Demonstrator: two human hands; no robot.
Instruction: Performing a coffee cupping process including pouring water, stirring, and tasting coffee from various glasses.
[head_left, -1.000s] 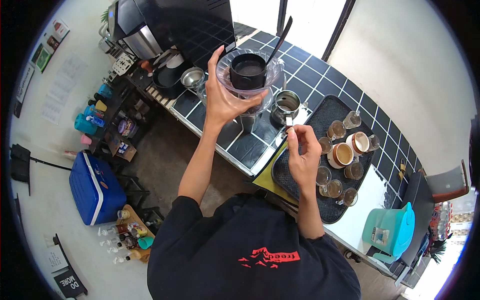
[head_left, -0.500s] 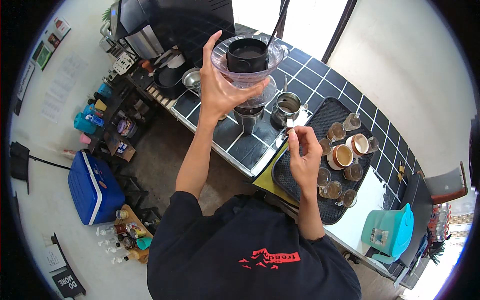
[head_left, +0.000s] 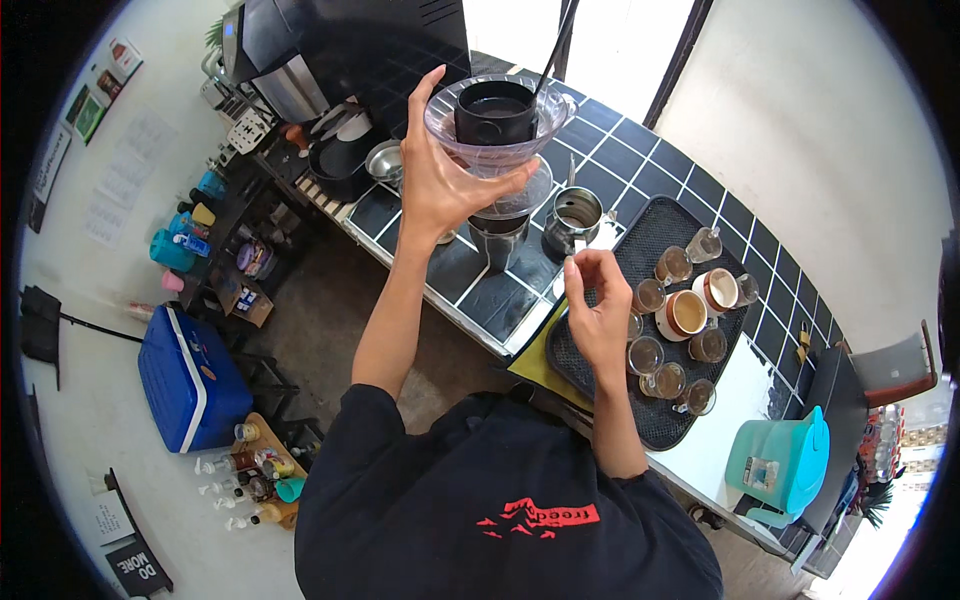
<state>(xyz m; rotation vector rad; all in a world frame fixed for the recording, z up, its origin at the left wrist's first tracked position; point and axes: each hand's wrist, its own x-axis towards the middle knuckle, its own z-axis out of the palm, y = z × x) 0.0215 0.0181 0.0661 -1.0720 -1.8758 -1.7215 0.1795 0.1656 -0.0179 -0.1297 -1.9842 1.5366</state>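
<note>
My left hand [head_left: 440, 190] is raised over the counter, thumb and fingers wrapped round a clear plastic cone-shaped dripper [head_left: 555, 118]. Inside the dripper sits a black cup [head_left: 496, 122], and a long thin black handle [head_left: 560, 45] rises beside it. Lower down, a clear round disc [head_left: 535, 190] shows above a steel cup [head_left: 500, 242] on the tiles. My right hand [head_left: 600, 315] has its thumb and fingertips pinched together by the handle of a steel pitcher [head_left: 577, 208]. Whether the fingertips touch that handle, or hold something small, is hidden.
A black tray [head_left: 655, 225] to the right bears several glass mugs [head_left: 673, 264] and two brown-and-white cups [head_left: 682, 314]. A yellow cloth [head_left: 540, 358] lies under its near edge. Further right stands a turquoise pitcher [head_left: 765, 460]. A steel bowl [head_left: 383, 160] is at the left.
My right hand has shifted slightly left and down, its pinched fingers just below the pitcher's handle. My left hand and the dripper have barely moved.
</note>
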